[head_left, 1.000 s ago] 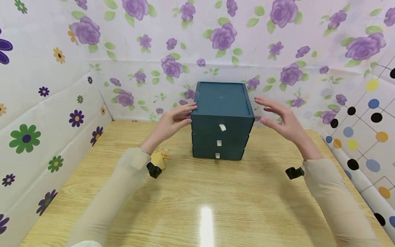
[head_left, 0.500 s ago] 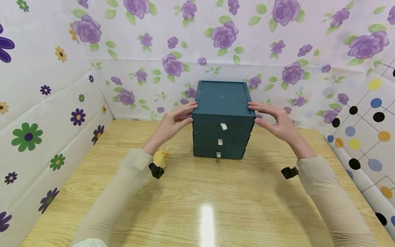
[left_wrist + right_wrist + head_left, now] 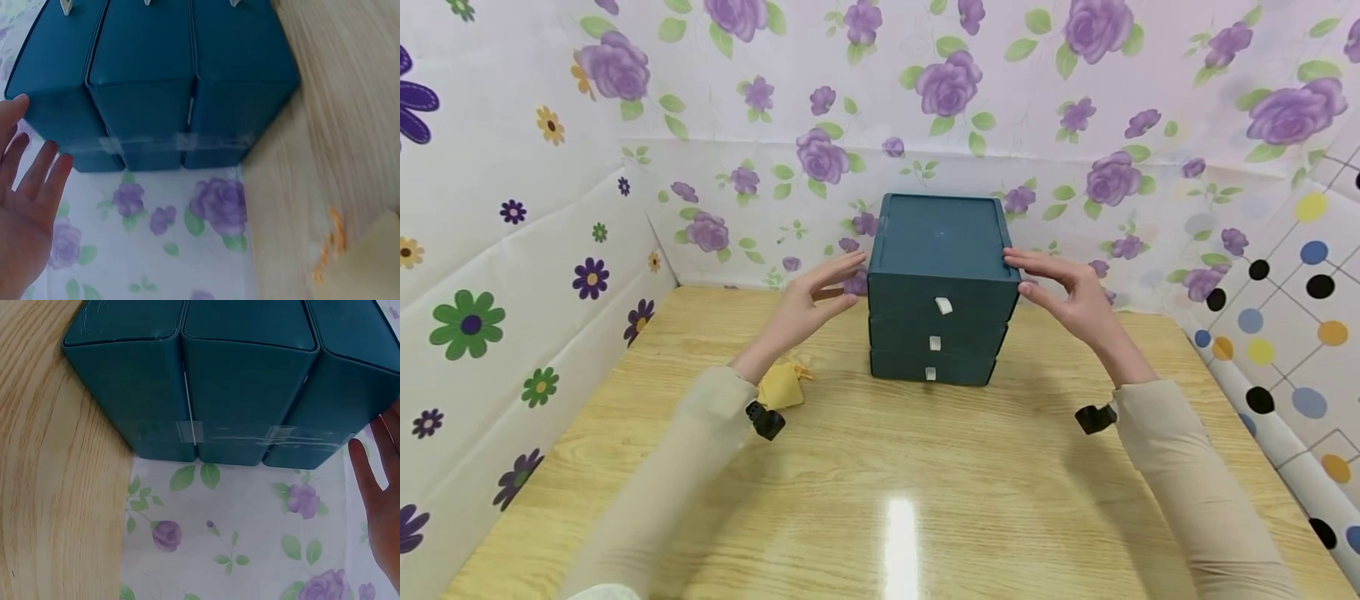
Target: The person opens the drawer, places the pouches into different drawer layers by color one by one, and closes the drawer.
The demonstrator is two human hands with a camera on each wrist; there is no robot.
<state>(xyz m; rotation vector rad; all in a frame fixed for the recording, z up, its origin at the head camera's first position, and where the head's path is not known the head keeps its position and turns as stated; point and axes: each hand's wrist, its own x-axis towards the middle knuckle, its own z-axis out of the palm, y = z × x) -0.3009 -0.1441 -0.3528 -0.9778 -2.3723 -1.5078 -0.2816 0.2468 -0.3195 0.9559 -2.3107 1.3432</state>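
A dark teal drawer unit [image 3: 942, 237] with three stacked drawers and white pull tabs stands at the back of the table. My left hand [image 3: 801, 307] hovers just off its left side, fingers extended and holding nothing. On the other side, my right hand [image 3: 1075, 302] touches the upper right edge with its fingertips, its thumb near the front corner. In the left wrist view, the left hand [image 3: 28, 200] is beside the unit's side wall, palm in sight. The right wrist view catches part of the right hand [image 3: 384, 494] by the taped side wall.
A yellow piece [image 3: 781, 386] with orange strands lies on the wooden table [image 3: 850, 483], near my left wrist. Behind the unit hangs a flowered cloth [image 3: 737, 208]. Patterned cloths also line the left and right sides. A small black camera sits on each wrist.
My right hand has come in from the right and reached the unit's top edge. My left hand, earlier touching the left edge, has moved slightly away to the left.
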